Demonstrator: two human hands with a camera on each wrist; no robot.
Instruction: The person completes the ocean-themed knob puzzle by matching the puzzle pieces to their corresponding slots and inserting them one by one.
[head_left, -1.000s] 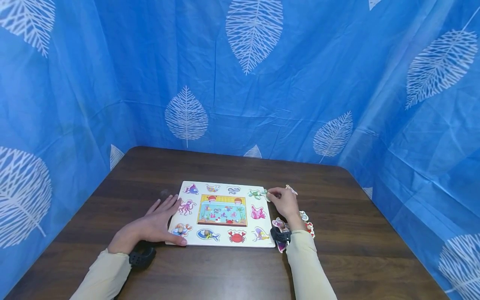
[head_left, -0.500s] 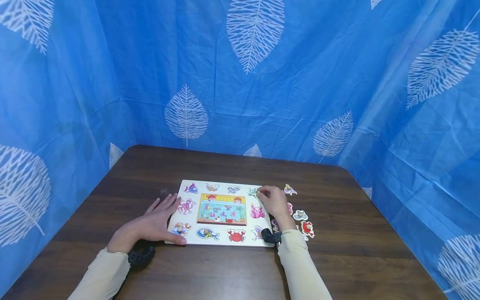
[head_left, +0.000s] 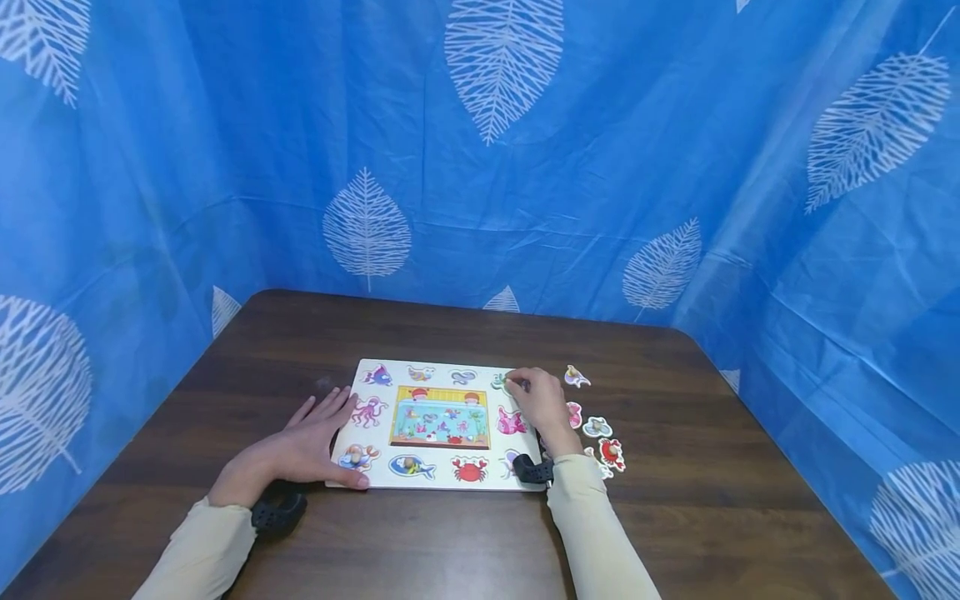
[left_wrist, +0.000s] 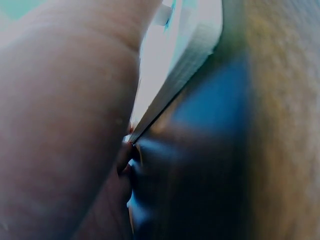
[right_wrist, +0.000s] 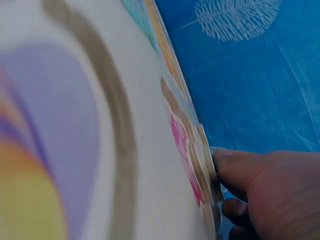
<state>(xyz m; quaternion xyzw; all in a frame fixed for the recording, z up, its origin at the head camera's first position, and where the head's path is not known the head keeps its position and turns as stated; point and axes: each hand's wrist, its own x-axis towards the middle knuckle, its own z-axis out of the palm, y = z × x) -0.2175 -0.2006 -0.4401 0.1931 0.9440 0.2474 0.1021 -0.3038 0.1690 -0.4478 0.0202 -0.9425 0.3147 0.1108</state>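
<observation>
A white puzzle board (head_left: 438, 483) with sea-animal shapes lies on the table. My left hand (head_left: 311, 446) rests on its left edge with spread fingers, the thumb on the near left corner. At the board's far right corner my right hand (head_left: 542, 404) pinches a green turtle puzzle piece (head_left: 498, 382), mostly hidden by the fingers, over the turtle shape. In the right wrist view the thumb (right_wrist: 235, 167) meets the edge of a thin wooden piece (right_wrist: 207, 152). A knobbed fish piece (head_left: 410, 464) and a knobbed hermit crab piece (head_left: 356, 456) sit in the near row.
Several loose pieces lie right of the board, among them a red crab piece (head_left: 611, 454), a white-edged piece (head_left: 597, 427) and a small piece (head_left: 576, 377) farther back. The dark wooden table (head_left: 420, 542) is surrounded by a blue curtain (head_left: 427, 208).
My right hand has moved left with the turtle piece, from beside the board's right edge onto its far right corner. The left hand has stayed on the board.
</observation>
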